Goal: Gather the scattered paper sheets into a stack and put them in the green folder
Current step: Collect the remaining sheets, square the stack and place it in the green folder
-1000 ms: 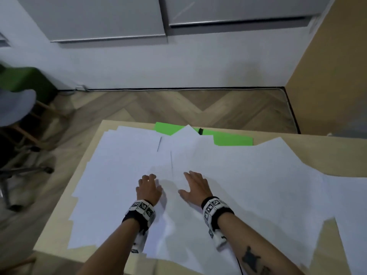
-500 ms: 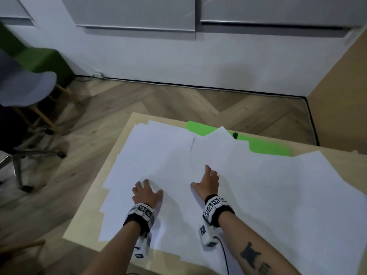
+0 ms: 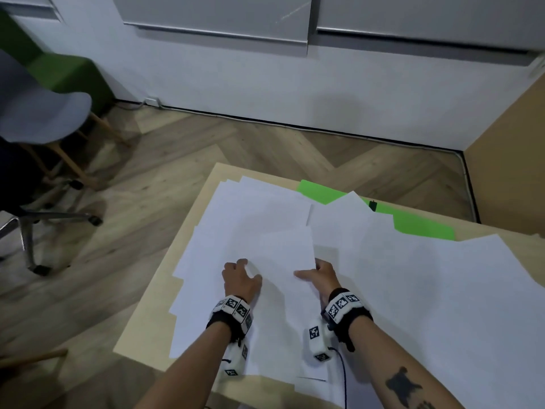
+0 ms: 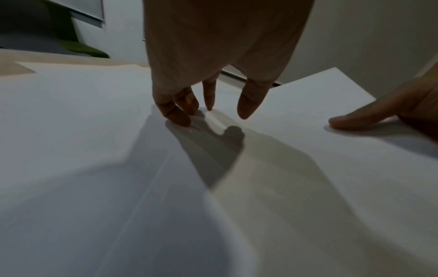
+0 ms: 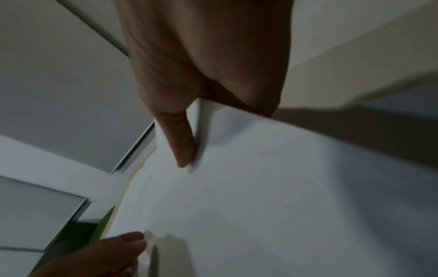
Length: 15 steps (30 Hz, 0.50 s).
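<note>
Several white paper sheets (image 3: 413,290) lie scattered and overlapping across the wooden table (image 3: 147,329). The green folder (image 3: 421,228) lies at the far edge, mostly buried under them. My left hand (image 3: 250,270) stands on its fingertips (image 4: 180,118) on the sheets near the front, holding nothing. My right hand (image 3: 309,270) pinches the right edge of one sheet (image 3: 283,249), thumb (image 5: 184,150) on top and fingers hidden underneath. That edge is raised off the pile. The right thumb (image 4: 350,120) also shows in the left wrist view.
A small black clip (image 3: 373,205) sits on the folder. A grey swivel chair (image 3: 44,113) and a green seat (image 3: 73,72) stand on the wood floor to the left. A wooden panel (image 3: 507,160) rises at the right. Some sheets overhang the front table edge.
My right hand lay flat on the sheets; now it pinches one sheet's edge and has lifted it. The left hand has stayed in place. The head view has shifted.
</note>
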Tool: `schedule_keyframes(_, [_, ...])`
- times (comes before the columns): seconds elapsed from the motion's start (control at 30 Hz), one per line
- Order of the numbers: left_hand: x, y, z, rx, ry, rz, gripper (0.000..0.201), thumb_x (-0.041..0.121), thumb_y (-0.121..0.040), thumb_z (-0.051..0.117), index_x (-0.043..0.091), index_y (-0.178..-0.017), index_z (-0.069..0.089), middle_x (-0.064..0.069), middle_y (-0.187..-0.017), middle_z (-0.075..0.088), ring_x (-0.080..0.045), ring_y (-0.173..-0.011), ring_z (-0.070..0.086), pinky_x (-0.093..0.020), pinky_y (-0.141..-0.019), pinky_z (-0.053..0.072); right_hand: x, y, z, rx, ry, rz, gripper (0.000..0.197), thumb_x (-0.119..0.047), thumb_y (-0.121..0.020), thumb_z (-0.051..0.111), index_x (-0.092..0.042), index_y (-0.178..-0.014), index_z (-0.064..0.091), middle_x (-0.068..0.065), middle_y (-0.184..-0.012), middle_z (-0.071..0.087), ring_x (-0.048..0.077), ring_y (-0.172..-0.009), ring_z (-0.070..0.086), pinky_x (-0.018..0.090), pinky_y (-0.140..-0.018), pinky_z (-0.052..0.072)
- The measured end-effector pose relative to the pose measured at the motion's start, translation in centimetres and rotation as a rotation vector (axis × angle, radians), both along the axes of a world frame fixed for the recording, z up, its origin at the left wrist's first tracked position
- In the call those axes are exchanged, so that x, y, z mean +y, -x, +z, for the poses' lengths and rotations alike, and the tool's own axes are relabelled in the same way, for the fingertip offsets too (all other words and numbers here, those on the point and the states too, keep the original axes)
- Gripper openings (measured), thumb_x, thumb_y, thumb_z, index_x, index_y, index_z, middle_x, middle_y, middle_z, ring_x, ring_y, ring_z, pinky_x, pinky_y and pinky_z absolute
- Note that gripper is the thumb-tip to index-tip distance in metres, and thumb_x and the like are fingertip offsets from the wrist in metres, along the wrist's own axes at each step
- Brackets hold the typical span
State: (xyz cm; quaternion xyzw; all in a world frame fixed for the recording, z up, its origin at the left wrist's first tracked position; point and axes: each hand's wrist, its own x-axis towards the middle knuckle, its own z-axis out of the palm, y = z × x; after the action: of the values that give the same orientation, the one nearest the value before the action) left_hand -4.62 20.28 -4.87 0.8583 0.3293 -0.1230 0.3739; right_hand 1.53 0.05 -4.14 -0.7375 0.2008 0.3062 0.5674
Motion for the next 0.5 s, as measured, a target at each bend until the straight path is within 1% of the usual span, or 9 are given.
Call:
schedule_keyframes(0.03, [0.1,-0.1,-0.1,-0.002,-0.007,-0.018,0.054,0.023,-0.082,0.062,0.017,-0.134,0.047,-0.008,-0.134,0.036,-0.026,-0.131,0.030,-0.038,-0.103,0.039,0.0,0.1,0.0,0.009,0.012,0.037,0.039,-0.016,-0.060,0.085,-0.012,-0.098,0.075,0.004,-0.096,0.078,0.028,-0.094,0.074,0.047,-0.095,0.057])
schedule_keyframes(0.1, [0.6,-0.2,-0.2,-0.004,-0.038,-0.091,0.050,0.022,-0.084,0.060,0.016,-0.132,0.048,-0.009,-0.133,0.036,-0.027,-0.131,0.031,-0.038,-0.101,0.040,-0.2,0.1,0.2,-0.022,0.106,0.101,0.031,-0.015,-0.072,0.080,-0.012,-0.102,0.072,0.002,-0.100,0.076,0.024,-0.097,0.071,0.039,-0.096,0.055])
schedule_keyframes(0.17, [1.3,-0.5,-0.1,0.008,-0.124,-0.187,0.048,0.025,-0.087,0.059,0.016,-0.133,0.048,-0.009,-0.132,0.038,-0.027,-0.129,0.033,-0.038,-0.102,0.039,-0.9,0.1,0.8,-0.046,0.181,0.051,0.023,-0.009,-0.082,0.071,-0.010,-0.104,0.069,0.006,-0.101,0.072,0.026,-0.096,0.067,0.030,-0.085,0.051])
schedule_keyframes(0.2, [1.9,-0.6,-0.1,0.014,-0.171,-0.222,0.048,0.026,-0.088,0.058,0.017,-0.133,0.048,-0.008,-0.133,0.038,-0.027,-0.129,0.033,-0.038,-0.102,0.037,-1.4,0.1,1.1,-0.053,0.200,-0.007,0.018,-0.006,-0.083,0.068,-0.009,-0.101,0.068,0.008,-0.101,0.071,0.027,-0.094,0.065,0.028,-0.081,0.048])
schedule_keyframes(0.3, [4.2,-1.1,0.0,0.043,-0.270,-0.249,0.053,0.030,-0.087,0.059,0.019,-0.137,0.044,-0.008,-0.138,0.035,-0.028,-0.131,0.031,-0.041,-0.100,0.035,-3.2,0.2,1.2,-0.052,0.243,-0.187,0.006,-0.005,-0.079,0.067,-0.006,-0.084,0.066,0.016,-0.100,0.071,0.030,-0.090,0.062,0.030,-0.077,0.046])
schedule_keyframes(0.33, [5.2,-1.3,-0.1,0.056,-0.293,-0.244,0.056,0.032,-0.087,0.060,0.021,-0.138,0.042,-0.008,-0.141,0.033,-0.028,-0.132,0.030,-0.042,-0.101,0.035,-3.8,0.3,1.3,-0.046,0.240,-0.240,0.012,-0.004,-0.076,0.067,-0.003,-0.087,0.065,0.018,-0.100,0.069,0.031,-0.091,0.061,0.031,-0.077,0.045])
schedule_keyframes(0.37, [6.1,-1.5,0.0,0.071,-0.310,-0.237,0.059,0.036,-0.086,0.061,0.022,-0.139,0.040,-0.008,-0.144,0.031,-0.029,-0.134,0.029,-0.043,-0.102,0.034,-4.6,0.2,0.7,-0.032,0.216,-0.297,0.025,-0.005,-0.071,0.066,0.002,-0.096,0.064,0.018,-0.103,0.066,0.031,-0.094,0.059,0.031,-0.077,0.044])
schedule_keyframes(0.43, [7.8,-2.0,0.0,0.117,-0.325,-0.210,0.066,0.045,-0.087,0.061,0.023,-0.143,0.035,-0.010,-0.151,0.024,-0.030,-0.140,0.022,-0.047,-0.108,0.031,-5.7,0.5,0.3,0.002,0.193,-0.347,0.044,-0.004,-0.066,0.064,0.003,-0.109,0.057,0.016,-0.111,0.060,0.031,-0.097,0.057,0.033,-0.078,0.043])
schedule_keyframes(0.5, [9.4,-2.8,-0.1,0.179,-0.334,-0.141,0.075,0.053,-0.086,0.060,0.022,-0.146,0.028,-0.012,-0.156,0.017,-0.033,-0.145,0.012,-0.052,-0.112,0.025,-6.4,0.6,-0.3,-0.014,0.182,-0.344,0.038,-0.003,-0.061,0.063,0.000,-0.098,0.056,0.014,-0.101,0.059,0.029,-0.087,0.055,0.032,-0.072,0.043])
